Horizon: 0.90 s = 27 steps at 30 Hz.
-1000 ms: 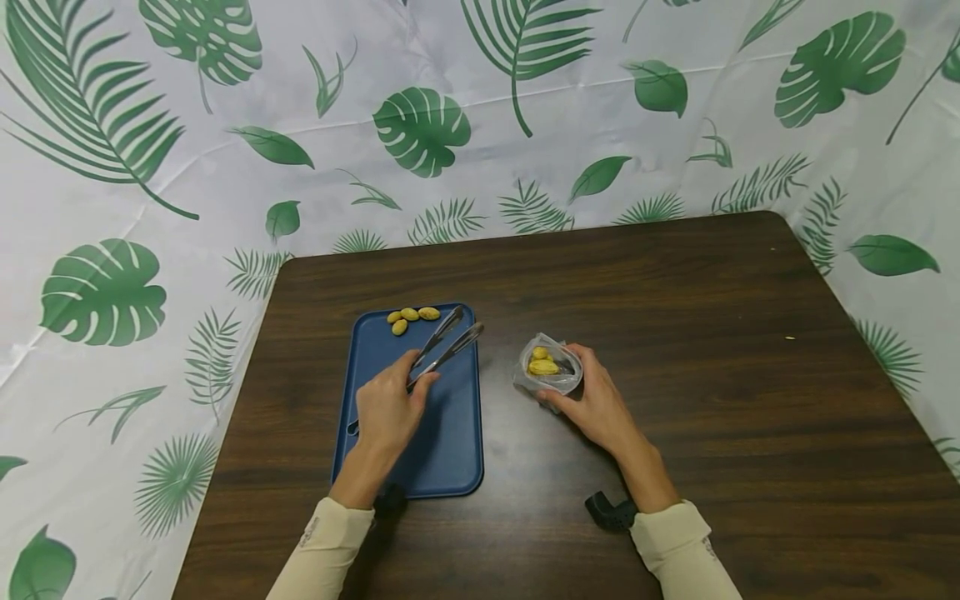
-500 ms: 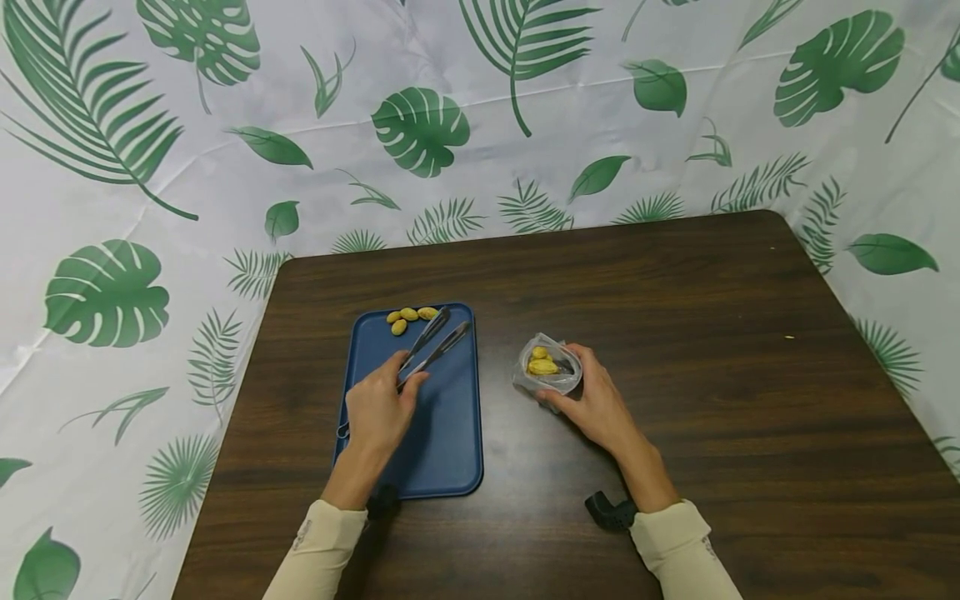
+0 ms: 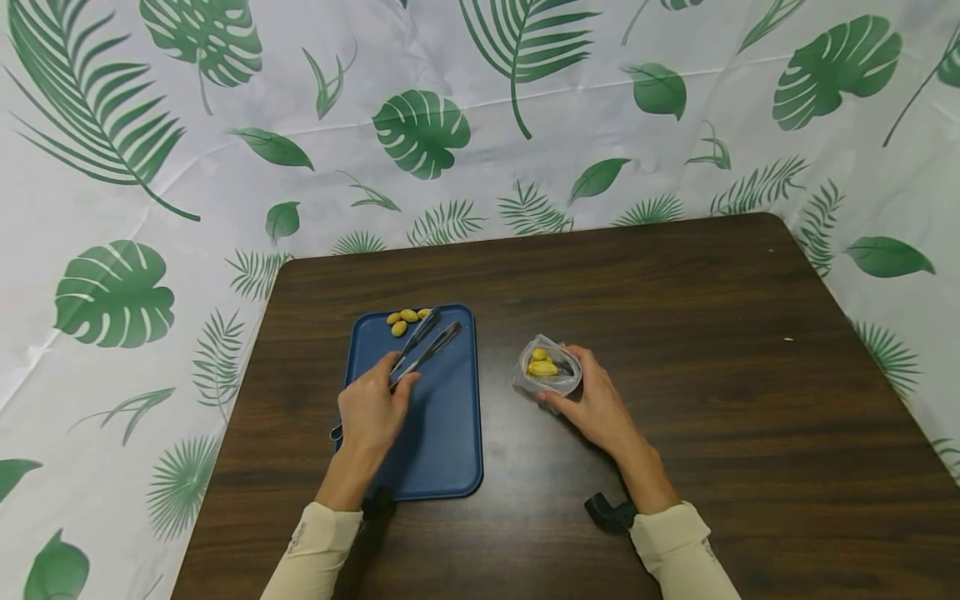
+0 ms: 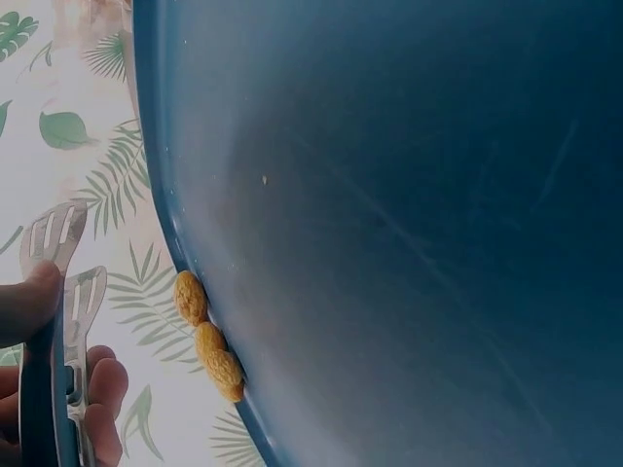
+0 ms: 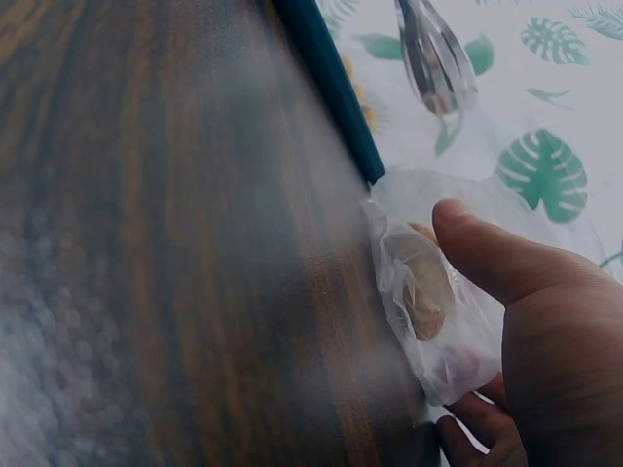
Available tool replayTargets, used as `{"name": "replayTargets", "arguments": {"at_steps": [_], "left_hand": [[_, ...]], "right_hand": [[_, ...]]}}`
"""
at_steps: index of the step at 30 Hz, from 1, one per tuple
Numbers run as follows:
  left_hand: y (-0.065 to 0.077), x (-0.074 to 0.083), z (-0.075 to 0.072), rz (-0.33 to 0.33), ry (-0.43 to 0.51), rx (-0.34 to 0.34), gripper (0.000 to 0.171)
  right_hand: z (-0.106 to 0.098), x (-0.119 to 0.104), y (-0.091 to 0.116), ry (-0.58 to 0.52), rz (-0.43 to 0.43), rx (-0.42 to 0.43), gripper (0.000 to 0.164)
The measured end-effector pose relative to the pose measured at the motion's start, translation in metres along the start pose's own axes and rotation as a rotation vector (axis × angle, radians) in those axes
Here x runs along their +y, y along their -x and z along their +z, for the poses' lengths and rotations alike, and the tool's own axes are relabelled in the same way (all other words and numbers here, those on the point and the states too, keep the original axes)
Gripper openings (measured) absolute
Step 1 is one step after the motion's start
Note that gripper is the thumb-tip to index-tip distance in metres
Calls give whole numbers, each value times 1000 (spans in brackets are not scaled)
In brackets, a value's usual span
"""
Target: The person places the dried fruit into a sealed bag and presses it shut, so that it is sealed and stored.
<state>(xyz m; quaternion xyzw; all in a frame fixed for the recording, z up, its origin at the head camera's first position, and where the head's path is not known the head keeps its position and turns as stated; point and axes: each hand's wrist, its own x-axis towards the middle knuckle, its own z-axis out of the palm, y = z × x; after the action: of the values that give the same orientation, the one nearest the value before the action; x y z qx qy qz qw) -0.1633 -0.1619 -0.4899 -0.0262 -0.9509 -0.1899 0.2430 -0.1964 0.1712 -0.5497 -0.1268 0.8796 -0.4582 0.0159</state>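
My left hand (image 3: 371,408) holds metal tongs (image 3: 429,344) over the blue tray (image 3: 450,425). The arms of the tongs are spread, with nothing between their slotted tips in the left wrist view. Several yellow-brown, rough-skinned oval pieces, which look like unshelled peanuts (image 3: 399,329), lie at the tray's far left corner; one is partly covered by a tong tip in the head view. To the right of the tray, my right hand (image 3: 606,410) grips a clear plastic bag (image 3: 525,387) around its side. Its mouth faces up, showing a few more peanuts (image 3: 542,367) inside.
A dark wood-grain table (image 3: 712,333) carries everything. Leaf-printed white cloth (image 3: 337,183) hangs behind and beside it. One tiny pale scrap (image 3: 788,339) lies far right on the table. A black wrist mount (image 3: 611,512) sits at my right wrist.
My left hand and the tongs have drifted left across the tray, and the tong tips have moved from its right edge toward the peanuts. My right hand and the bag have stayed put.
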Motion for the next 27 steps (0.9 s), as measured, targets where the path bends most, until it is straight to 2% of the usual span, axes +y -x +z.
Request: {"name": "replayTargets", "arguments": {"at_steps": [27], "left_hand": [[0, -7, -5, -30, -93, -5, 41]], "right_hand": [[-1, -1, 0, -18, 1, 1, 84]]}}
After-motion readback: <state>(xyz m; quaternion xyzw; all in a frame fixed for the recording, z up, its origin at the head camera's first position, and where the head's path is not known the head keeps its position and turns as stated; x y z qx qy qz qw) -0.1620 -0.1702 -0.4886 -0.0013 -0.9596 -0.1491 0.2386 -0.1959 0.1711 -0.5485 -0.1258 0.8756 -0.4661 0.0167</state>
